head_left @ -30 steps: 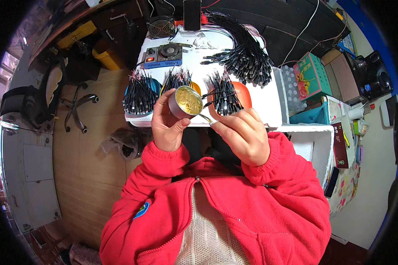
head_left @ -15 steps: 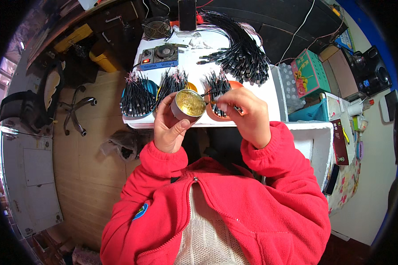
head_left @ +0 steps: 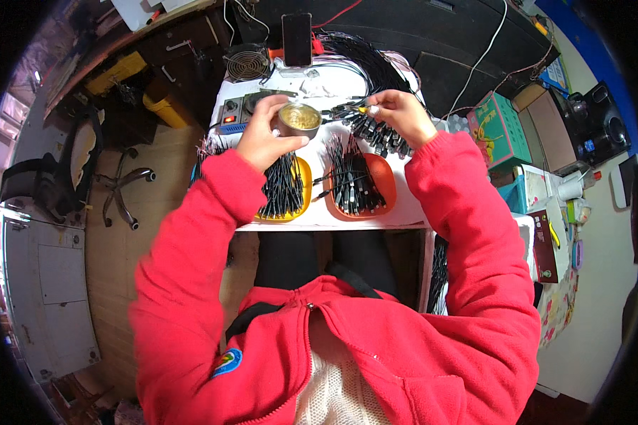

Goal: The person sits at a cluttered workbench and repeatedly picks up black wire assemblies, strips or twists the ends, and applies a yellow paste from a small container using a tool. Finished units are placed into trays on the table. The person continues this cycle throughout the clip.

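Note:
My left hand point(head_left: 268, 133) is closed round a small round metal tin point(head_left: 300, 119) whose mouth shows a yellowish, paste-like content. My right hand point(head_left: 398, 117) is up over the table, its fingers pinched on a thin tool point(head_left: 365, 110) with a yellow part; its tip is lost among dark cables behind it. Below the hands, black cables stand in an orange tray point(head_left: 379, 185) and a yellow tray point(head_left: 305, 185). More cables, partly behind my left sleeve, are at the table's left. A big bundle of black cables point(head_left: 383, 134) lies behind and under my right hand.
A blue heating device point(head_left: 230, 117) with a lit red switch stands at the back left of the white table point(head_left: 319, 225), partly behind my left hand. Behind it are a fan point(head_left: 249, 65) and an upright phone point(head_left: 297, 40). A green box point(head_left: 500, 131) stands to the right.
Both hands have moved forward over the table and apart. The tool in my right hand has left the tin's mouth and is to its right. The view has shifted, so the trays sit lower.

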Available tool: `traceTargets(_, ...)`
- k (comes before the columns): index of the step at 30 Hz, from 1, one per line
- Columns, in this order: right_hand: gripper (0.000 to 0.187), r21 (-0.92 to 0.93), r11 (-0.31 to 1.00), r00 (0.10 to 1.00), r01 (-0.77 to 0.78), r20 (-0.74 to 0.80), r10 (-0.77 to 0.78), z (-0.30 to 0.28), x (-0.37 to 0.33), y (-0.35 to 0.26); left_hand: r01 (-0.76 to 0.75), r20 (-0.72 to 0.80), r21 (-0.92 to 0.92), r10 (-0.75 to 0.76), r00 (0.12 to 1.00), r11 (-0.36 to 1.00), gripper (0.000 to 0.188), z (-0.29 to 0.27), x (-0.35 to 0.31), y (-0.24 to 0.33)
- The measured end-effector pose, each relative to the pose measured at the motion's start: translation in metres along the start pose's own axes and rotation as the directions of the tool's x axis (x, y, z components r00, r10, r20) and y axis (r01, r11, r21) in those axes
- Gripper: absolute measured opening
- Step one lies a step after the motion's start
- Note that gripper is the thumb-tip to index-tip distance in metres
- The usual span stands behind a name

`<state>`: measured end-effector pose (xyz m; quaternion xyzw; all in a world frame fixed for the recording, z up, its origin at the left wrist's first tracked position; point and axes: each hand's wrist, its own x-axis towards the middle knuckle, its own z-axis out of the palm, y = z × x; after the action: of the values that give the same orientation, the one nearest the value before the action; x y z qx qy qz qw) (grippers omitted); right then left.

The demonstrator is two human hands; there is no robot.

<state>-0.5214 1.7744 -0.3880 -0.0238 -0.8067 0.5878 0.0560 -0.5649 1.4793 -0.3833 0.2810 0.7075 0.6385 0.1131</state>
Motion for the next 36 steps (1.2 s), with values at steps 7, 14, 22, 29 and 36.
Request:
traceTargets(7, 0.02, -0.307, 0.943, 0.991, -0.127, -0.081, 0.107, 0.032, 0.139, 0.076, 0.076, 0.076, 0.527, -0.136, 0.988, 0.846, 0.088, 0.013, 0.07, -0.056)
traceTargets(14, 0.017, -0.478, 0.87, 0.99, -0.117, 0.015, 0.142, 0.062, 0.18, 0.089, 0.191, 0.159, 0.351, -0.259, 0.953, 0.917, 0.094, 0.016, 0.08, -0.107)
traceTargets(22, 0.018, -0.418, 0.908, 0.988, 0.013, 0.147, 0.053, 0.029, 0.156, 0.038, 0.086, 0.26, 0.58, -0.285, 0.923, 0.81, 0.107, 0.007, 0.082, -0.09)
traceTargets(29, 0.023, -0.406, 0.902, 0.988, 0.146, 0.113, -0.11, -0.014, 0.064, -0.036, 0.21, 0.065, -0.198, -0.201, 0.977, 0.957, 0.045, -0.029, 0.016, 0.001)
traceTargets(36, 0.037, -0.461, 0.59, 0.691, 0.663, 0.071, -0.72, 0.108, -0.116, -0.065, 0.299, 0.267, -0.953, -0.339, 0.902, 0.045, 0.039, 0.087, -0.107, 0.021)
